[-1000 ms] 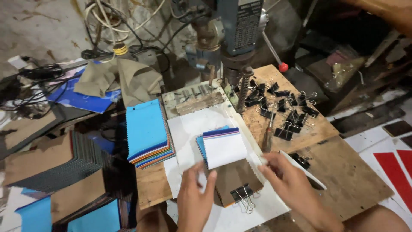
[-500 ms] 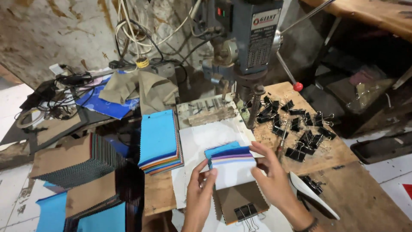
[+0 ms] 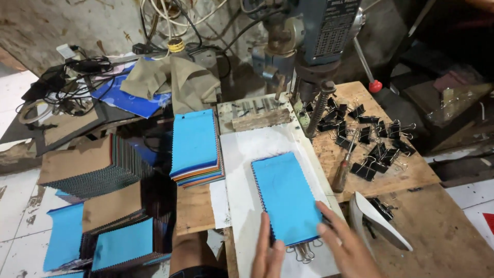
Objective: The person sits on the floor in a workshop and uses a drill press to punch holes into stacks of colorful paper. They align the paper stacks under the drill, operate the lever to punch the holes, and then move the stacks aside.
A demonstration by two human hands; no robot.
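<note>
Blue fabric swatch stack (image 3: pixel 287 198), pinked edges, lying flat on white sheet (image 3: pixel 247 154) at bench centre, wire handles of binder clip (image 3: pixel 304 252) poking out below its near edge; further left, brown-backed swatch piles (image 3: pixel 92 167) on floor; multicoloured swatch stack (image 3: pixel 195 146) just beside sheet; left hand (image 3: pixel 267 252) open, fingers straight, tips touching stack's near left edge; right hand (image 3: pixel 347 247) open, fingers spread on stack's near right corner; screwdriver (image 3: pixel 343 170); black binder clips (image 3: pixel 373 144) scattered on wooden board (image 3: pixel 411 175), far right.

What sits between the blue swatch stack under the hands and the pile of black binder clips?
Head view: a screwdriver lies between the blue swatch stack and the binder clips, on the wooden board.
</note>
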